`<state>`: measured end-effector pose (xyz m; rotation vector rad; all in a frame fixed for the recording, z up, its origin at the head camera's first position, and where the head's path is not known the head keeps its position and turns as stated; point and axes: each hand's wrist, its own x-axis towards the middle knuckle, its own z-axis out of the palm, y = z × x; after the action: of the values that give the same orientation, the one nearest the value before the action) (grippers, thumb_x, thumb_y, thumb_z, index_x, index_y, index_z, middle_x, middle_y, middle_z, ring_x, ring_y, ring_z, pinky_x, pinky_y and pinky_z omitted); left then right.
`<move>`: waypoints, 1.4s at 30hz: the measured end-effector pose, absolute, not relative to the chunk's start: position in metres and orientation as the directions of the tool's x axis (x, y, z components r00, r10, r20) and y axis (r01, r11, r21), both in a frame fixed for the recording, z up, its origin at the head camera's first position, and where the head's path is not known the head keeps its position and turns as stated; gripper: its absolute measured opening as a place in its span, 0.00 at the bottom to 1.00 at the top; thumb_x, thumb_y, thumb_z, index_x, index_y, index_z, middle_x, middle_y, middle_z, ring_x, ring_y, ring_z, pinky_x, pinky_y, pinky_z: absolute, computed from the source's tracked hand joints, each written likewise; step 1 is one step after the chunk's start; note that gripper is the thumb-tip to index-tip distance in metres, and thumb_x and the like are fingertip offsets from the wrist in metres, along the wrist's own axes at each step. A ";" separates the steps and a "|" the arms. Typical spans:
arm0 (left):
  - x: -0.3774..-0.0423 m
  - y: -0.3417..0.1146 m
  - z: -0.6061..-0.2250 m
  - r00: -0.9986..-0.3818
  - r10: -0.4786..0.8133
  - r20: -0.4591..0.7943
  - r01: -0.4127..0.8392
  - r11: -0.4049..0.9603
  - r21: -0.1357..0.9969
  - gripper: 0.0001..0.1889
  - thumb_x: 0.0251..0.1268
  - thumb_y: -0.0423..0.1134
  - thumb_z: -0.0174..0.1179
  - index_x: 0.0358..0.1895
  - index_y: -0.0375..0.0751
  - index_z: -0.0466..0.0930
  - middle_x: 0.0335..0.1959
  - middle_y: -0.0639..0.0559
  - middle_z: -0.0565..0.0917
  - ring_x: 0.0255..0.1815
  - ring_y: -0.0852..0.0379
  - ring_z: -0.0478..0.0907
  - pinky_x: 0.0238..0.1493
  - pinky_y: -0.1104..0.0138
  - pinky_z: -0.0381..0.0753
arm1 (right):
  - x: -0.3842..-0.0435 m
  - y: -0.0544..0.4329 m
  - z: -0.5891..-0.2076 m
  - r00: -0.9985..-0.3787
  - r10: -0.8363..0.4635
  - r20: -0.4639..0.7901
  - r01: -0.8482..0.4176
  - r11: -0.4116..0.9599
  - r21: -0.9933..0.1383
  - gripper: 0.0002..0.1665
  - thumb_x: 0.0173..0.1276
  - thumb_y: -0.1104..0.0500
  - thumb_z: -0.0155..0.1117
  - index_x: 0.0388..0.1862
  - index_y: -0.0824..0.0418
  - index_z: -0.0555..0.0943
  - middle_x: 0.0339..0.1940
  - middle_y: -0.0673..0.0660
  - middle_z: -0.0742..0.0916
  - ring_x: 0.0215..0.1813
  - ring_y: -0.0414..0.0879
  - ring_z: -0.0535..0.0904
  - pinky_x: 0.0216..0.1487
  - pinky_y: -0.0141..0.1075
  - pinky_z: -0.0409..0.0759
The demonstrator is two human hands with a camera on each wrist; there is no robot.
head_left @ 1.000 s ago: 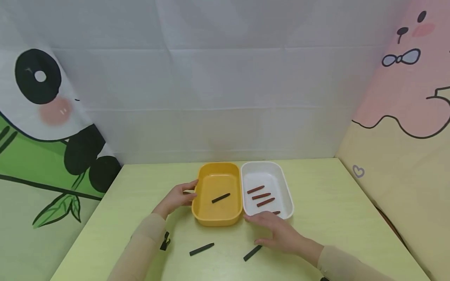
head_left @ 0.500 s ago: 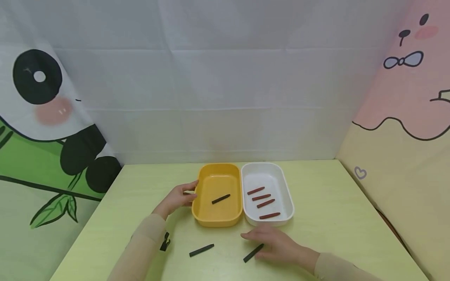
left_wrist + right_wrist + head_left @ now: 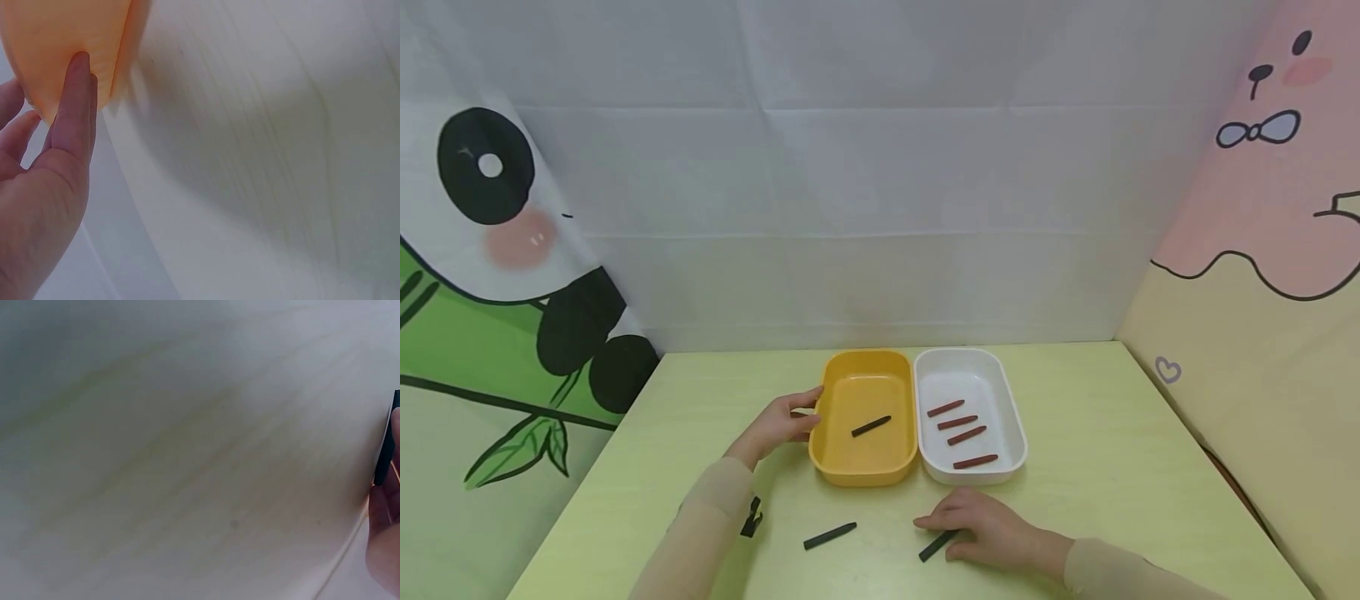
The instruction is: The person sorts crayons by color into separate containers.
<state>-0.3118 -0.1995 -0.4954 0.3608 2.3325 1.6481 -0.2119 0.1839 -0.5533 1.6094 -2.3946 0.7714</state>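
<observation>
My left hand rests its straight fingers and thumb against the outer left wall of a yellow tray; the left wrist view shows the thumb along that wall. One black crayon lies inside this tray. In front of the white tray, my right hand pinches a second black crayon between thumb and fingers, low at the table, its far end covered by them. In the right wrist view that crayon shows at the right edge.
Several red-brown crayons lie in the white tray, which stands right beside the yellow one. Another black crayon is on the table in front. A pale curtain hangs behind, with cartoon-printed cloth on both sides.
My right hand has drawn back from the white tray's front, uncovering the nearest red-brown crayon there, and closed its fingers over the black crayon. My left hand has stayed at the yellow tray.
</observation>
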 end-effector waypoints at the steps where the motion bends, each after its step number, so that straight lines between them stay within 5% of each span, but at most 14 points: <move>1: -0.312 -0.199 -0.495 -0.935 0.348 -0.071 0.048 0.323 0.945 0.31 0.73 0.27 0.53 0.76 0.32 0.56 0.74 0.30 0.60 0.60 0.34 0.75 0.49 0.56 0.83 | -0.212 0.184 -0.554 -0.410 -0.819 0.402 -0.900 0.289 -0.327 0.32 0.57 0.56 0.76 0.63 0.50 0.81 0.49 0.43 0.84 0.52 0.38 0.76 0.55 0.32 0.75; 12: -0.308 -0.206 -0.491 -0.925 0.372 -0.080 0.038 0.298 0.954 0.31 0.73 0.27 0.52 0.76 0.32 0.54 0.75 0.30 0.57 0.60 0.33 0.74 0.49 0.56 0.83 | -0.211 0.173 -0.559 -0.358 -0.788 0.501 -0.928 0.244 -0.280 0.20 0.53 0.58 0.78 0.47 0.50 0.89 0.41 0.44 0.84 0.46 0.37 0.76 0.50 0.26 0.72; 17: -0.305 -0.206 -0.490 -0.929 0.360 -0.079 0.040 0.310 0.950 0.31 0.73 0.28 0.53 0.76 0.33 0.55 0.75 0.31 0.58 0.59 0.34 0.75 0.48 0.56 0.84 | -0.209 0.171 -0.558 -0.384 -0.783 0.489 -0.911 0.236 -0.337 0.15 0.54 0.61 0.77 0.41 0.50 0.90 0.37 0.43 0.83 0.43 0.34 0.76 0.48 0.23 0.72; 28: -0.304 -0.205 -0.488 -0.930 0.359 -0.082 0.041 0.322 0.946 0.30 0.74 0.27 0.52 0.76 0.32 0.55 0.73 0.29 0.61 0.58 0.35 0.76 0.49 0.55 0.83 | -0.205 0.165 -0.541 -0.428 -0.761 0.487 -0.874 0.210 -0.438 0.14 0.56 0.65 0.76 0.42 0.54 0.90 0.36 0.45 0.84 0.41 0.34 0.77 0.44 0.23 0.74; 42: -0.304 -0.204 -0.488 -0.928 0.365 -0.072 0.056 0.327 0.943 0.31 0.73 0.27 0.53 0.76 0.31 0.55 0.70 0.27 0.63 0.58 0.36 0.77 0.49 0.56 0.83 | -0.211 0.149 -0.507 -0.414 -0.712 0.567 -0.901 0.235 -0.364 0.18 0.52 0.69 0.78 0.41 0.53 0.90 0.37 0.45 0.85 0.40 0.38 0.77 0.44 0.25 0.74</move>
<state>-0.3044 -0.2043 -0.4876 0.3789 2.3238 1.6360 -0.2111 0.1493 -0.5071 1.5061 -2.2288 0.9574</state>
